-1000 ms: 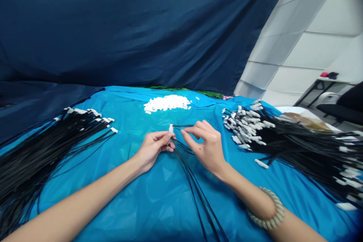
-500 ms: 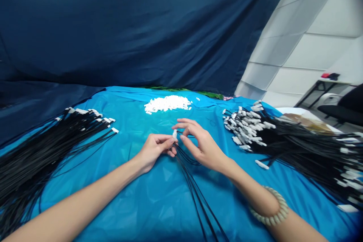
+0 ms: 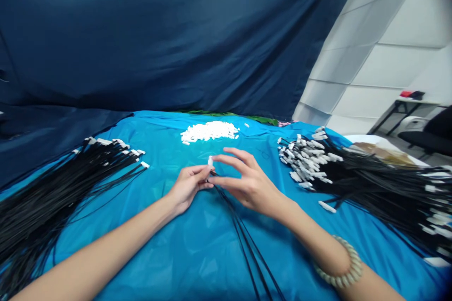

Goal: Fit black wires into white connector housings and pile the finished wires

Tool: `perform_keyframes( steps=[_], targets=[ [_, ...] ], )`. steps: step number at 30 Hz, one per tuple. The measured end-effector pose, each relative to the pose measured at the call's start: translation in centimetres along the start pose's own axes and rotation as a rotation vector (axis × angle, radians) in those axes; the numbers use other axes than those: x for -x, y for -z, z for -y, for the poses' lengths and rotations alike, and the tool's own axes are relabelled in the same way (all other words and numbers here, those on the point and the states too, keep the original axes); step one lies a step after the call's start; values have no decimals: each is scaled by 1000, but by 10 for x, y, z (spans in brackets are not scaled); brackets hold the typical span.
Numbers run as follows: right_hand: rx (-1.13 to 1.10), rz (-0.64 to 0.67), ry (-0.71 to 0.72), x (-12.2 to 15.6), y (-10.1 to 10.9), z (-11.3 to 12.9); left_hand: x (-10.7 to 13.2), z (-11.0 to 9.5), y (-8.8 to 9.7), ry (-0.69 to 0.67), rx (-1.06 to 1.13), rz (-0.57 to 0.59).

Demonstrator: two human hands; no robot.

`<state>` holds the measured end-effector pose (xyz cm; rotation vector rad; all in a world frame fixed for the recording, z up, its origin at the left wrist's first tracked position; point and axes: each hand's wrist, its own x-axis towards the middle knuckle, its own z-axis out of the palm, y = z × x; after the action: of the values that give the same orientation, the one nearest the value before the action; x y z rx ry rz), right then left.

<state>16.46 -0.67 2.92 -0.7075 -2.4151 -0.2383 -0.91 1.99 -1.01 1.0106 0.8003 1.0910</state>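
Observation:
My left hand (image 3: 190, 187) is pinched around a small white connector (image 3: 210, 161), whose top pokes up above the thumb. Several thin black wires (image 3: 236, 218) run from that connector down toward the front edge of the view. My right hand (image 3: 250, 178) is close by with fingers spread. Its index fingertip is at the connector, and another fingertip is beside the wires near the left thumb; whether they touch cannot be made out.
A heap of white connectors (image 3: 211, 131) lies on the blue cloth (image 3: 176, 249) farther back. Bundles of black wires with white connectors lie on the left (image 3: 70, 183) and the right (image 3: 367, 178). A dark blue curtain (image 3: 158, 33) hangs behind.
My left hand has shifted slightly left with the connector. The right hand's fingers have stretched out and moved left, closer to the connector and wires.

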Motion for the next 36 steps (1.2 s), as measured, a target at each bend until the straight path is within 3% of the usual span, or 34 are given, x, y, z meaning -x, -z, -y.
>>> perform_keyframes(
  steps=[2,6,10,13,16,21,23,25,27,30,33,36],
  targets=[
    [39,38,72,2,0,-1,-1,0,1,1,16,-5],
    [7,1,64,4,-2,-6,-1,-1,0,21,10,-22],
    [27,90,95,4,-5,-8,-2,0,0,26,25,-22],
    [-11,71,103,2,-7,-7,-2,0,0,33,34,-18],
    [-249,-77,8,1,-6,-5,-2,0,0,34,22,-21],
    [-800,-595,-515,-1,11,-6,-1,1,-1,23,-29,-25],
    [-873,-773,-620,-1,18,-9,-1,2,-1,18,-57,-17],
    [-791,-845,-644,-1,22,-11,-1,4,-1,15,-80,-11],
    [-592,-806,-623,0,23,-10,0,4,-1,10,-97,-6],
    [-324,-617,-546,0,18,-3,1,4,-2,-17,-104,-10],
    [-227,-448,-489,-1,10,5,2,2,-3,-54,-79,-29],
    [-209,-408,-486,-1,5,10,3,0,-4,-77,-56,-52]
  ],
)
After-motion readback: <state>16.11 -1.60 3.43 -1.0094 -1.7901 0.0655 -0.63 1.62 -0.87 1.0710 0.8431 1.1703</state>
